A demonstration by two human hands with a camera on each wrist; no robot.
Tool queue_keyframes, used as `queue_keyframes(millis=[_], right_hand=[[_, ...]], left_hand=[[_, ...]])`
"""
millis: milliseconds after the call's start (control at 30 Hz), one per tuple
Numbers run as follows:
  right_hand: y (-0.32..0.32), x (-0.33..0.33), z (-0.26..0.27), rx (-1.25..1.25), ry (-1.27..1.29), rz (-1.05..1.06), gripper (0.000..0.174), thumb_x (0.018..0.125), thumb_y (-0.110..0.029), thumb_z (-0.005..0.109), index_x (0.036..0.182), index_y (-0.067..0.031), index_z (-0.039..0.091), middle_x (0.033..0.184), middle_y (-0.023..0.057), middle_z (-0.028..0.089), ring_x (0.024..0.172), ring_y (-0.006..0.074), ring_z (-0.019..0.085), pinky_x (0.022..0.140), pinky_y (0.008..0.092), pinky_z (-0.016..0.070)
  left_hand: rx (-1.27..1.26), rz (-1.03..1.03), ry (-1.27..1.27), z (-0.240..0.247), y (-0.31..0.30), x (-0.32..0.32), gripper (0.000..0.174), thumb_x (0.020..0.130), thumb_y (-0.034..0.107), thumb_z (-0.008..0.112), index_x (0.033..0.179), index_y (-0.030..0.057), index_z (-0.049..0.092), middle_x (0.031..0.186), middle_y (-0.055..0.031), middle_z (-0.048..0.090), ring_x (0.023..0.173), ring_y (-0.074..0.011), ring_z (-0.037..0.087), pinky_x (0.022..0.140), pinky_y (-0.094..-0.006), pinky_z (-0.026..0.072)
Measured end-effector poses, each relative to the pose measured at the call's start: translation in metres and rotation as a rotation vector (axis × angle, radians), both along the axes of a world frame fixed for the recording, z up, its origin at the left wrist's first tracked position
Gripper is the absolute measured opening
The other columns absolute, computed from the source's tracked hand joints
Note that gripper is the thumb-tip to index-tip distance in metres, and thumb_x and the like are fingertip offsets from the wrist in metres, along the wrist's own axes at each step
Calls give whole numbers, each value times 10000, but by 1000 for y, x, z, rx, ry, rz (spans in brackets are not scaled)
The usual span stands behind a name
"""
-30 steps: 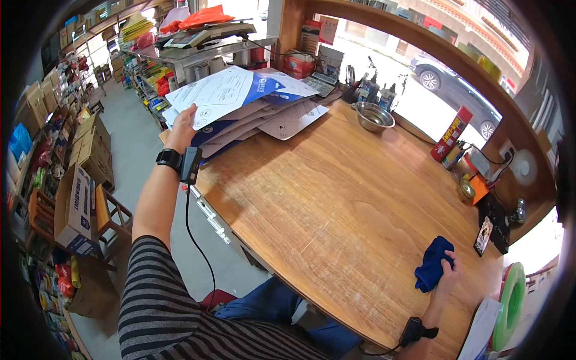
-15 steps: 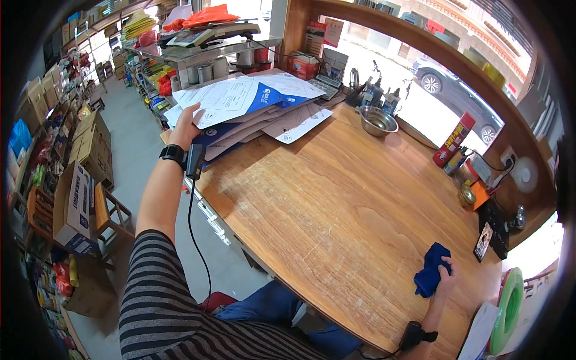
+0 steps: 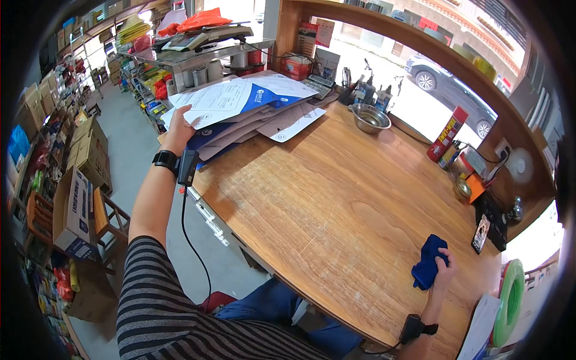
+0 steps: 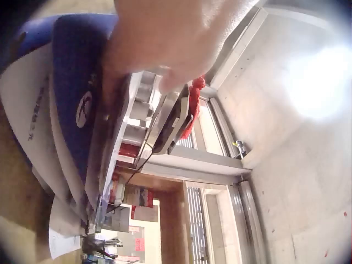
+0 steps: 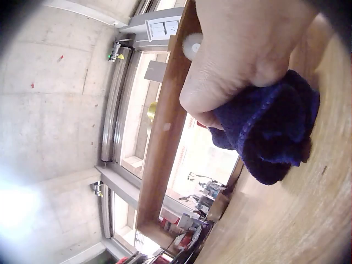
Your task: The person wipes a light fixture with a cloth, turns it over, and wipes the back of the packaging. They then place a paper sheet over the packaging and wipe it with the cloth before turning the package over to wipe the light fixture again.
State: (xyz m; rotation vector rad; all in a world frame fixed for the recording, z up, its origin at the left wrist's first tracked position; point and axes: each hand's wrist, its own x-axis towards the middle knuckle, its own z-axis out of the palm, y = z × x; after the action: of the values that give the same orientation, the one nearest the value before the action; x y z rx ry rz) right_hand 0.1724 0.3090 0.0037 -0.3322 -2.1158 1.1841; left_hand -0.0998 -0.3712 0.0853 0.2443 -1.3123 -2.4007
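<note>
Blue cloth [image 3: 426, 263]: right | printed sheets [image 3: 219, 101]: left (lettering blurred) — hands [image 3: 178, 129] [image 3: 444, 271] hold both

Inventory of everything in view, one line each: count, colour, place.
Papers: several, white and blue, desk's far left
Cloth: one, dark blue, desk's right side
Desk: one, brown, centre
Bowl: one, silver, desk's far edge
Spray can: one, red, desk's back right
Phone: one, dark-edged, desk's right
Coil: one, green, lower right
Cardboard boxes: several, brown, left floor
Car: one, grey, outside
Shelf goods: too many to count, mixed, left
Left hand: one, bare, gripping papers
Right hand: one, bare, gripping cloth
Sleeve: one, grey-black stripes, lower left
</note>
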Motion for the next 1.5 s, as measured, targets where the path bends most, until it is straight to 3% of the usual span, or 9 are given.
queue_keyframes(millis=[100, 233, 433, 533, 600, 733, 933, 1133, 1500], right_hand=[[-4, 1, 4, -12, -13, 0, 227, 710, 11, 556, 922, 1, 635, 910, 52, 613, 872, 149, 549, 804, 261, 416], [6, 1, -5, -78, -27, -17, 208, 711, 6, 573, 907, 10, 642, 920, 76, 647, 912, 179, 586, 848, 284, 428], [1, 0, 0, -4, -38, 46, 231, 738, -34, 605, 961, 17, 639, 1029, 99, 651, 989, 196, 583, 912, 300, 413], [-19, 3, 18, -204, -49, 119, 300, 781, -99, 623, 1061, 11, 612, 1100, 116, 622, 1020, 197, 568, 920, 303, 414], [-16, -4, 8, -124, -20, 187, 320, 810, -149, 628, 1082, 17, 598, 1108, 120, 608, 1016, 192, 565, 875, 299, 445], [-28, -4, 8, 246, -229, -161, 477, 845, -451, 567, 1125, -66, 593, 1027, 167, 641, 954, 321, 612, 815, 373, 488], [4, 54, 30, 206, -303, -242, 417, 830, -400, 579, 1103, -86, 603, 1046, 135, 636, 1009, 300, 585, 832, 381, 477], [77, 191, 10, 693, -301, -780, 319, 780, -241, 624, 1059, -86, 622, 1081, 110, 619, 1014, 303, 574, 864, 390, 465], [145, 359, -33, 142, -347, -1242, 517, 714, -334, 698, 1083, 14, 595, 1040, 221, 612, 940, 333, 603, 848, 372, 466]], left_hand=[[33, -53, -28, -8, -15, -9, 365, 805, 142, 565, 1112, -21, 452, 1141, -190, 524, 994, -283, 564, 845, -376, 500], [-344, 363, -195, -4, -18, -14, 424, 772, 228, 625, 1152, 60, 543, 1128, -80, 563, 1062, -178, 497, 806, -304, 375], [-482, -132, 604, 89, 119, 116, 318, 901, 112, 513, 1191, -16, 532, 1037, -126, 623, 928, -194, 615, 864, -330, 475], [-1163, 92, 1117, 97, 130, 194, 325, 926, 134, 401, 1180, -42, 502, 982, -156, 602, 915, -251, 587, 887, -343, 440], [-1133, -100, 1186, 101, 159, 172, 320, 921, 133, 403, 1171, -40, 504, 975, -156, 600, 909, -252, 585, 880, -344, 439], [-1042, -528, 1296, 96, 248, 153, 302, 898, 127, 415, 1135, -32, 512, 948, -154, 594, 882, -256, 579, 852, -347, 434], [-991, -819, 1340, 83, 316, 180, 274, 864, 119, 432, 1082, -19, 524, 907, -151, 585, 842, -263, 570, 809, -352, 428], [-1085, -888, 1308, 87, 319, 206, 246, 830, 110, 449, 1028, -7, 536, 866, -148, 575, 802, -270, 561, 767, -357, 421], [-1317, -970, 1295, 109, 330, 251, 196, 768, 95, 480, 930, 16, 557, 792, -143, 558, 729, -282, 544, 688, -365, 408]])
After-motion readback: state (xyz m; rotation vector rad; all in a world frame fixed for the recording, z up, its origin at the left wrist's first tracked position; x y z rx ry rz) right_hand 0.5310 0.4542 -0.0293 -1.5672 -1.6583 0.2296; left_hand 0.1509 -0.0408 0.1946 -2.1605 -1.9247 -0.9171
